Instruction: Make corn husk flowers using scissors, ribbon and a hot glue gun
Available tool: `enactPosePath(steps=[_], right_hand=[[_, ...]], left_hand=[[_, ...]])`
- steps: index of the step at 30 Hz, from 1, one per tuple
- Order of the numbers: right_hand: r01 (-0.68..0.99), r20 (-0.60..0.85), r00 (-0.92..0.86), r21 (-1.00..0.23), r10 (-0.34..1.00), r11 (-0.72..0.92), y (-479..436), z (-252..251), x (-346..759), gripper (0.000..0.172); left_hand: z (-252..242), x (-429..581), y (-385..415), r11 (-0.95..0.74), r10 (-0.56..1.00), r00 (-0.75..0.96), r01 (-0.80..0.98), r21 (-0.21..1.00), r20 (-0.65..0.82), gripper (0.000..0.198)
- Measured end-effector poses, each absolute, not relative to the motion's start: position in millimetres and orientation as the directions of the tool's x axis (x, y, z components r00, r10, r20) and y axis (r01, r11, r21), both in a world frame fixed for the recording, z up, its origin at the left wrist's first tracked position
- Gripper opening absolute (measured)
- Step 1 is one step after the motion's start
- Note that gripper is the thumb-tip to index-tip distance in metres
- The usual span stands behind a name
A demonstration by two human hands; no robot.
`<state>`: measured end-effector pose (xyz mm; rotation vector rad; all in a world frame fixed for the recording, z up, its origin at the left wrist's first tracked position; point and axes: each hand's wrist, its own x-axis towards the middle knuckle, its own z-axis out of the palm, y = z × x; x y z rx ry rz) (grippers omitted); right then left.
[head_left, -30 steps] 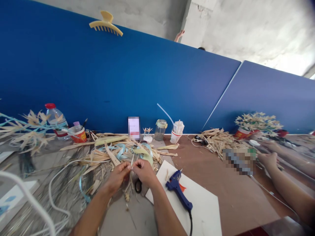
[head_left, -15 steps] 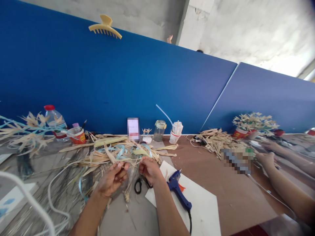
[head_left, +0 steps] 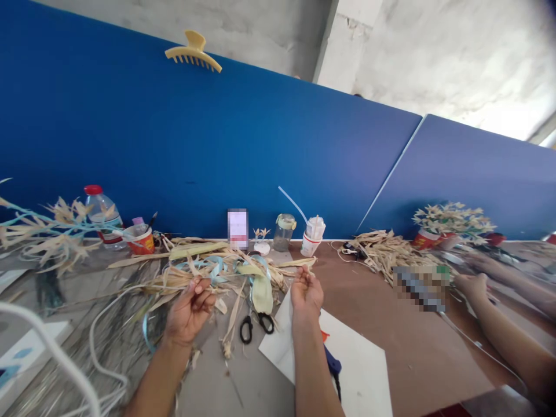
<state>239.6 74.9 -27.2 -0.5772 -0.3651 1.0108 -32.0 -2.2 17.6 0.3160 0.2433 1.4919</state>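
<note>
My left hand (head_left: 190, 311) is held palm up over the husk pile, its thumb and fingers pinched together. Whatever thin piece it may grip is too small to name. Farther right, my right hand (head_left: 307, 292) is raised with curled fingers, the fingertips close together; what they hold, if anything, cannot be made out. Dried corn husks (head_left: 191, 253) and a curled light-blue ribbon (head_left: 216, 270) lie behind and between the hands. Black-handled scissors (head_left: 246, 330) rest below a wide pale-green husk (head_left: 262, 292). My right forearm covers most of a blue glue gun (head_left: 332, 362) on a white board (head_left: 365, 370).
Along the blue partition (head_left: 260, 139) stand a phone (head_left: 237, 229), a glass jar (head_left: 284, 233), a paper cup (head_left: 310, 246) and a red-capped bottle (head_left: 104, 217). White cable (head_left: 98, 341) loops at left. At right are another person's hands (head_left: 473, 288) and a husk heap (head_left: 386, 255).
My hands have parted: the right has moved right and up, over the glue gun, and the left slightly left. The scissors' handles and the pale-green husk now show fully.
</note>
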Motion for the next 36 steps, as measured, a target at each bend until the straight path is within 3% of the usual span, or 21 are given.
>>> enactPosePath(steps=[4,8,14,17,18,20,23,26,28,31,36], right_hand=[[-0.664,-0.063,0.638,-0.55,0.768,0.506,72.7,-23.8,243.6,0.008],[-0.602,-0.059,0.722,-0.545,0.689,0.584,68.5,-17.9,242.6,0.006],[-0.386,0.042,0.851,-0.627,0.523,0.677,60.8,-1.7,241.2,0.013],[-0.132,0.23,0.872,-0.739,0.431,0.661,52.5,10.7,231.0,0.011],[-0.05,0.327,0.821,-0.776,0.469,0.629,49.5,13.2,225.0,0.014],[0.054,0.474,0.559,-0.84,0.681,0.54,44.6,13.6,210.2,0.022],[0.243,0.443,0.156,-0.884,0.883,0.401,42.2,3.9,187.5,0.029],[0.368,0.343,0.079,-0.883,0.936,0.292,42.4,-3.8,174.5,0.021],[0.401,0.381,0.122,-0.864,0.917,0.305,40.6,-1.1,170.9,0.017],[0.39,0.441,0.149,-0.849,0.885,0.357,33.4,9.9,163.8,0.014],[0.095,0.098,-0.112,-0.989,0.989,0.109,21.6,15.4,139.3,0.032]], left_hand=[[19.7,-37.2,1.3,-0.043,0.999,-0.042,-0.953,0.301,0.01,0.021],[15.1,-43.6,5.6,-0.107,0.994,-0.105,-0.955,0.275,0.021,0.021],[12.5,-51.6,9.1,-0.187,0.982,-0.183,-0.948,0.259,0.04,0.021],[14.5,-53.3,10.5,-0.237,0.97,-0.241,-0.92,0.312,0.028,0.02],[14.6,-52.4,10.8,-0.242,0.968,-0.249,-0.905,0.349,0.025,0.019],[13.9,-47.4,10.7,-0.196,0.977,-0.211,-0.87,0.452,0.019,0.019],[11.9,-33.9,7.7,-0.042,0.999,-0.039,-0.787,0.615,0.018,0.023],[11.0,-21.1,3.1,0.04,0.997,0.079,-0.675,0.737,0.019,0.022],[11.1,-16.2,1.0,0.061,0.994,0.109,-0.617,0.785,0.009,0.025],[11.4,-13.2,0.0,0.083,0.993,0.116,-0.554,0.828,-0.022,0.03],[8.9,-7.6,-0.4,0.113,0.986,0.158,-0.435,0.893,-0.048,0.035]])
